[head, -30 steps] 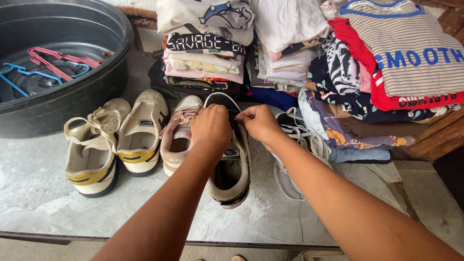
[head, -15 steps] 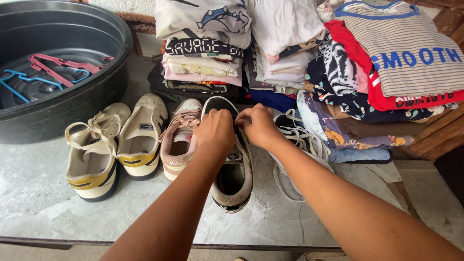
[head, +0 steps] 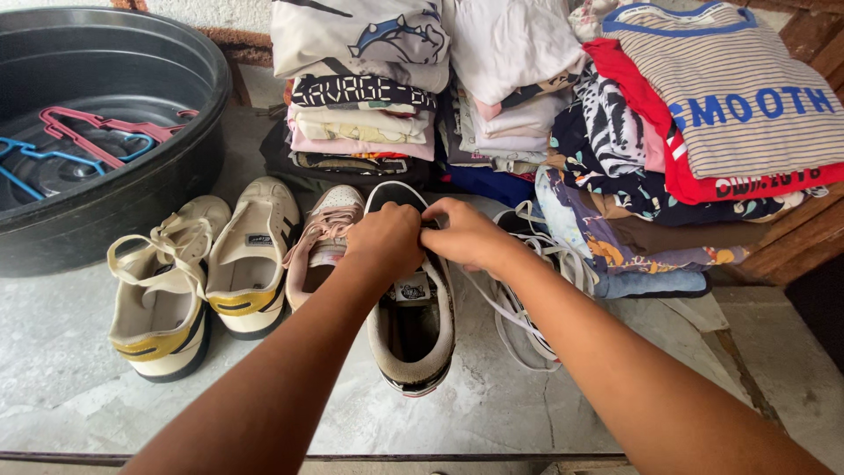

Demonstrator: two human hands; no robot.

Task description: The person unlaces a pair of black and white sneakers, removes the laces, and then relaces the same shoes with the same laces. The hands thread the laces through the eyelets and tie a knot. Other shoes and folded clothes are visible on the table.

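Note:
A black and white sneaker (head: 413, 334) stands on the concrete floor (head: 492, 405), toe pointing away from me. My left hand (head: 384, 239) and my right hand (head: 466, 233) meet over its lace area, fingers pinched on the laces. The laces themselves are mostly hidden under my fingers. A pink sneaker (head: 321, 242) lies just left of it. Another black and white sneaker (head: 527, 303) with loose white laces lies to its right, partly under my right forearm.
Two cream and yellow sneakers (head: 198, 281) stand at the left. A big black tub (head: 167, 189) holding pink and blue hangers (head: 83, 141) sits at the far left. Stacks of folded clothes (head: 563, 114) fill the back and right, resting on a wooden edge (head: 809, 233).
Both hands stay on the same sneaker's laces and have drawn slightly nearer to me. The view has shifted a little, so the shoes and tub sit lower in the picture.

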